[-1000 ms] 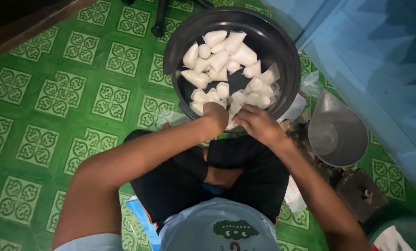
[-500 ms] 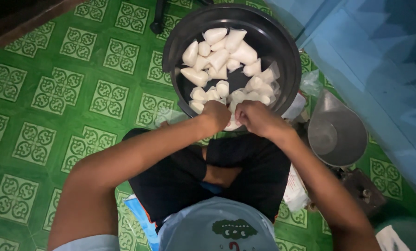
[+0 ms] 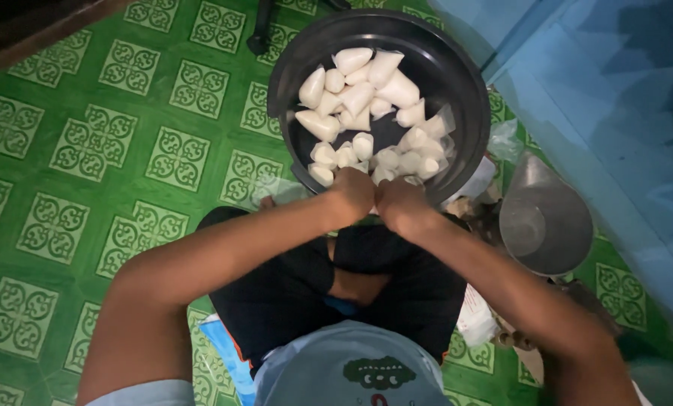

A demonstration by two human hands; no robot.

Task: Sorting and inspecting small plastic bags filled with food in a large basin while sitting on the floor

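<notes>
Both hands meet knuckle to knuckle at the near rim of the black basin (image 3: 471,90). The left hand (image 3: 353,194) and the right hand (image 3: 398,203) are curled tight, fingers pressed together round something small between them. Only a scrap of clear plastic shows at the knuckles, so it looks like the neck of a small bag, though what they pinch is hidden.

Inside the basin, just beyond the hands, lies a heap of white filled pouches (image 3: 366,105) — cone-shaped, closed, piled toward the far and right side. To the right of the basin stands a grey metal funnel (image 3: 544,218), with loose plastic wrapping between the two. The basin sits on a green patterned floor (image 3: 88,150).

Judged from the posture, the step in hand is closing a pouch at its mouth. The next move calls for a firm twist or knot kept tight — then a short reach forward over the rim.
</notes>
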